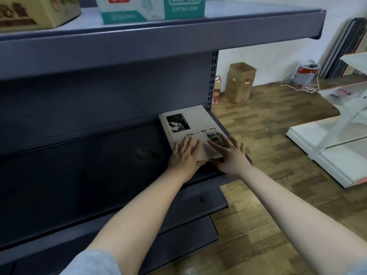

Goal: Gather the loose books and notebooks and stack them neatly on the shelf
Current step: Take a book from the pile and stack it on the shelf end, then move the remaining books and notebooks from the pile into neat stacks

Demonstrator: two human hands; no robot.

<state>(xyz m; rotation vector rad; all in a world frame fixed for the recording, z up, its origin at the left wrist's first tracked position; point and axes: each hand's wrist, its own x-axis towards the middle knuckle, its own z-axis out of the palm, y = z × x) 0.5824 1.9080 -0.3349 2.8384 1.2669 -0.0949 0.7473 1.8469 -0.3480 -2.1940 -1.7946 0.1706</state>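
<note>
A pale grey book [190, 124] with black-and-white photos and the words "Time & Memory" on its cover lies flat at the right end of the dark middle shelf [89, 175]. My left hand [183, 155] rests flat on the book's near left corner with fingers straight, thumb at the near edge. My right hand [228, 153] lies flat on the near right corner, fingers spread across the cover. I cannot tell whether other books lie beneath it.
The upper shelf [158, 36] carries a teal-and-white carton [151, 8] and a yellow box [37, 12]. On the wooden floor to the right stand a brown cardboard box [241, 82], a red-and-white can [305, 73] with white cord, and white shelf parts [337, 143].
</note>
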